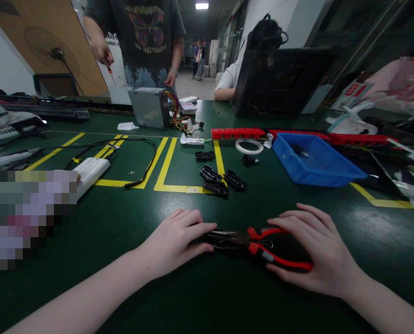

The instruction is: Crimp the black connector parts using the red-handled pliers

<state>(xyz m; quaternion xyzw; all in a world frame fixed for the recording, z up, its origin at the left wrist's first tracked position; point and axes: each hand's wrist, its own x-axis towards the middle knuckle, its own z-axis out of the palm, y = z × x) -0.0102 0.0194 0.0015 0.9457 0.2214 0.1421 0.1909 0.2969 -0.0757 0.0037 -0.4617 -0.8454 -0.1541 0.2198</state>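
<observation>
My left hand [182, 239] pinches a small black plastic part [218, 237] just above the green table. From the other side, my right hand [313, 248] has its fingers round the spread red-and-black handles of a pair of pliers [259, 243]. The pliers' jaws meet the black part; whether they grip it I cannot tell. Farther up the table lie several similar black parts, among them one part [235, 180] on the right and another part [204, 156] farther back.
A blue tray [323, 174] stands at the right, near a roll of tape [249, 146] and a red strip [238, 133]. A power supply [149, 109] with loose wires sits at the back. A black cable [151, 162] and white power strip [90, 174] lie left. Other people are across the table.
</observation>
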